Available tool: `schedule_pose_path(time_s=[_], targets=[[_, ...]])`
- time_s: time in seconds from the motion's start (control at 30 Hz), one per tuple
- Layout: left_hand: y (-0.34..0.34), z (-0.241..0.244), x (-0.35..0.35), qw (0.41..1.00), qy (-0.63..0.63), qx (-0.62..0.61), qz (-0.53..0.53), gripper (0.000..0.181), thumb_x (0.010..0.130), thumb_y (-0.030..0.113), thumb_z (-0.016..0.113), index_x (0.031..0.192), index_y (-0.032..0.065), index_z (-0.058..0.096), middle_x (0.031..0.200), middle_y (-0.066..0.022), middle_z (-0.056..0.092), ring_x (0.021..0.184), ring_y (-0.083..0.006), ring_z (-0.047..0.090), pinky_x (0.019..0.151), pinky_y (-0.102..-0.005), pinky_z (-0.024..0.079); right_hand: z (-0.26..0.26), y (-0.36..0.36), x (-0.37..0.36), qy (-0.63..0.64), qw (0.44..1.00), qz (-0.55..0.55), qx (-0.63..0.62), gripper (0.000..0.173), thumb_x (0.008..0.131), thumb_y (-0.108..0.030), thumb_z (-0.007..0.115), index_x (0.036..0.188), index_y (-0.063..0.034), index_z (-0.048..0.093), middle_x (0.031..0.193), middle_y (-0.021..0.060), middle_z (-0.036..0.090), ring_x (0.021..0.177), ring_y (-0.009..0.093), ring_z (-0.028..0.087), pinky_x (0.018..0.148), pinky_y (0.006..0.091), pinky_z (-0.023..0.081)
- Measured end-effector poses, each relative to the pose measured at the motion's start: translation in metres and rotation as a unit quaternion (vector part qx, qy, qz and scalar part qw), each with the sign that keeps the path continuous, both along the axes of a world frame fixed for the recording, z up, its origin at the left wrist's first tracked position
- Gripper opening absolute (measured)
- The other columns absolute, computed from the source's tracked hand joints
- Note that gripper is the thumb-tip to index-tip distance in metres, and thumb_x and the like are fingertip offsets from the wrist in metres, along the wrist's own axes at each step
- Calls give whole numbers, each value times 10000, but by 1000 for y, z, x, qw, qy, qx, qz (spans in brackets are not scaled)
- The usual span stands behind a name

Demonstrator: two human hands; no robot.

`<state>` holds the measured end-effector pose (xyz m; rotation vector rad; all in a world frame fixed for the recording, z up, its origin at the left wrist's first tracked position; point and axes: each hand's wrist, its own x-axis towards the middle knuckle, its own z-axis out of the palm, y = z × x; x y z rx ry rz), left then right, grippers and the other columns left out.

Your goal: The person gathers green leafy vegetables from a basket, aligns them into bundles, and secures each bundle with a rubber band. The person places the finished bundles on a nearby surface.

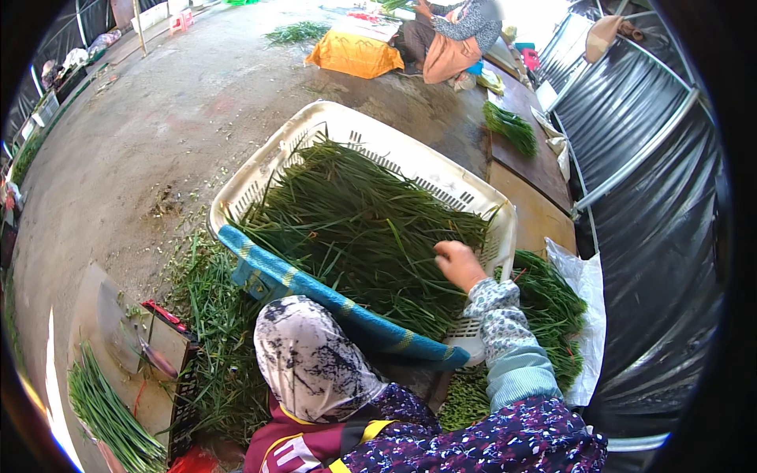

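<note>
A large white plastic basket (378, 139) filled with long green chive-like leaves (366, 213) stands before me. Blue cloth with yellow stripes (331, 301) covers its near rim. At the basket's right side, my right hand (460, 265) is over the leaves with its fingers curled; whether any leaf is pinched between them cannot be told. My left hand is out of view. In front of my body, a rounded shape in white-and-black patterned cloth (313, 358) hides part of the near side. More bundled greens (547, 307), some with red ties, lie right of the basket.
At lower left, a bundle of greens (112, 408) and a knife-like tool (158, 359) lie on a board (127, 384). Loose trimmings (222, 331) cover the floor beside it. Farther off, a person (455, 41) sits by an orange-covered stand (355, 54). Black sheeting (656, 236) lines the right.
</note>
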<state>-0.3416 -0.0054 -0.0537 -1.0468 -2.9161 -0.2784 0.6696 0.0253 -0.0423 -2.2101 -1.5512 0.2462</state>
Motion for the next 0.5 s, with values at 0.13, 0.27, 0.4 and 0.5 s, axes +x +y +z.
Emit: schedule_pose_path(time_s=[0.13,0.27,0.4,0.5], targets=[[0,15,-5,998,49,-35,14,567,1013,281,484,1523,79,340,1620,-141,213,1500,-297,167,1210,-429,135,-55,-17,-37,13,995,89,-46,252,803,-140,674,1042,-61,658,994,187,638,942,396,622,825,467,520],[6,23,-6,994,89,-66,6,562,1020,285,474,1526,84,336,1626,-137,196,1504,-300,152,1212,-437,124,-41,-11,-85,-130,926,275,-222,194,811,-102,597,972,-129,701,969,117,676,926,323,674,749,446,555],[29,20,-13,986,135,-71,-69,556,1027,290,465,1529,89,332,1633,-134,179,1507,-304,137,1214,-444,112,-22,51,-73,-89,944,213,-236,238,782,-78,590,985,-100,713,909,153,709,880,349,697,750,443,569],[58,-8,4,971,144,-38,-185,552,1032,293,458,1530,93,329,1638,-131,167,1510,-307,126,1215,-450,103,-24,132,-40,-13,978,202,-42,240,801,-68,575,1003,-72,705,934,184,698,920,363,678,792,442,556]])
